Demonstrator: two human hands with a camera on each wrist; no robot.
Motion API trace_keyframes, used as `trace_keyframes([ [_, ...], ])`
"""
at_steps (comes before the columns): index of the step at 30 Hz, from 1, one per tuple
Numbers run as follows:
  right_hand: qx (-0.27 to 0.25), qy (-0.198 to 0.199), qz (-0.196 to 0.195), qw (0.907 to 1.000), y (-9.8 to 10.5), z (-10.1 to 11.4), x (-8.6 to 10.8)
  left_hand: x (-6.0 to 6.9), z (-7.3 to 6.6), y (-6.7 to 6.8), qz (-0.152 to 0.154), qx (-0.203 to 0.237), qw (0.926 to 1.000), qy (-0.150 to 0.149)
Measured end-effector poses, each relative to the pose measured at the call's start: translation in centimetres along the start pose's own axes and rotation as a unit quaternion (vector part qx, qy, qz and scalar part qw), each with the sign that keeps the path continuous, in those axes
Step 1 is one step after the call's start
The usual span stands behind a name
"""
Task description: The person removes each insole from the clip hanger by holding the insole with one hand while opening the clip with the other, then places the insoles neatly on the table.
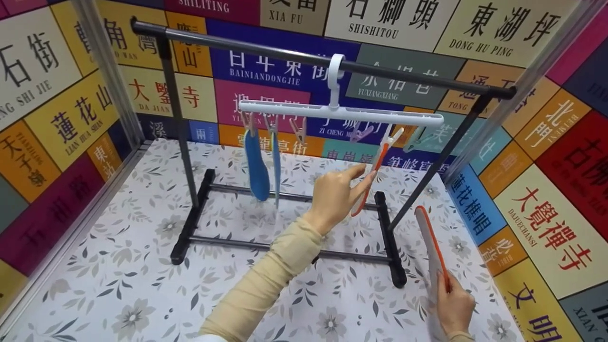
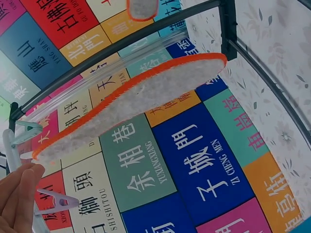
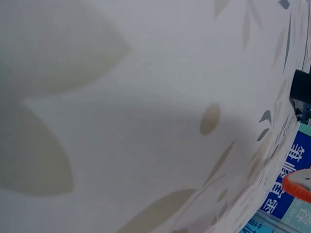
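Orange-edged insole (image 1: 431,247) pinched in right grip (image 1: 456,301), left grip (image 1: 335,194) unclear, rack post (image 1: 436,165) between.

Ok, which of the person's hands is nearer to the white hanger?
Left. The left hand is below the white hanger, beside an orange-edged insole hanging from it; the right hand is farther off, lower and to the right, holding another orange-edged insole.

Head cam bright, R cam dim w/ blurry cloth (image 3: 160,73), L cam bowing rack (image 2: 228,29)
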State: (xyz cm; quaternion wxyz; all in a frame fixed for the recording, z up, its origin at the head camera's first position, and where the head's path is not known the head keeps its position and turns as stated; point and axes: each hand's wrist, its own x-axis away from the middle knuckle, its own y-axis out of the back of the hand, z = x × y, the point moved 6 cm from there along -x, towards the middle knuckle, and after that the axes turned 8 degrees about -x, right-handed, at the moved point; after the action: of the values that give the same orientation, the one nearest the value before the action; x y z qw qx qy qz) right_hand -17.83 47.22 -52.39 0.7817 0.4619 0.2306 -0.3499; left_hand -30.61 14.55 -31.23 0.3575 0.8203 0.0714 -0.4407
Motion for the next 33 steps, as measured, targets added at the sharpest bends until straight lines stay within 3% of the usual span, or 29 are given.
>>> trace_keyframes([
  [7,0.039,-0.035,0.076,0.9957,-1.3,-0.7,0.4,1.6,1.3,0.2,0.023,-0.007,0.9991,0.035],
  [16,0.074,-0.066,0.158,0.9825,-3.6,-0.7,0.3,3.1,2.5,0.0,0.025,-0.014,0.9984,0.049],
  [24,0.062,-0.078,0.21,0.9727,-5.2,-0.4,0.5,4.1,3.3,-0.1,0.025,0.005,0.9981,0.056],
  [33,0.026,-0.077,0.255,0.9634,-6.6,-0.2,0.9,4.9,3.6,-0.2,0.027,-0.003,0.9983,0.052],
])
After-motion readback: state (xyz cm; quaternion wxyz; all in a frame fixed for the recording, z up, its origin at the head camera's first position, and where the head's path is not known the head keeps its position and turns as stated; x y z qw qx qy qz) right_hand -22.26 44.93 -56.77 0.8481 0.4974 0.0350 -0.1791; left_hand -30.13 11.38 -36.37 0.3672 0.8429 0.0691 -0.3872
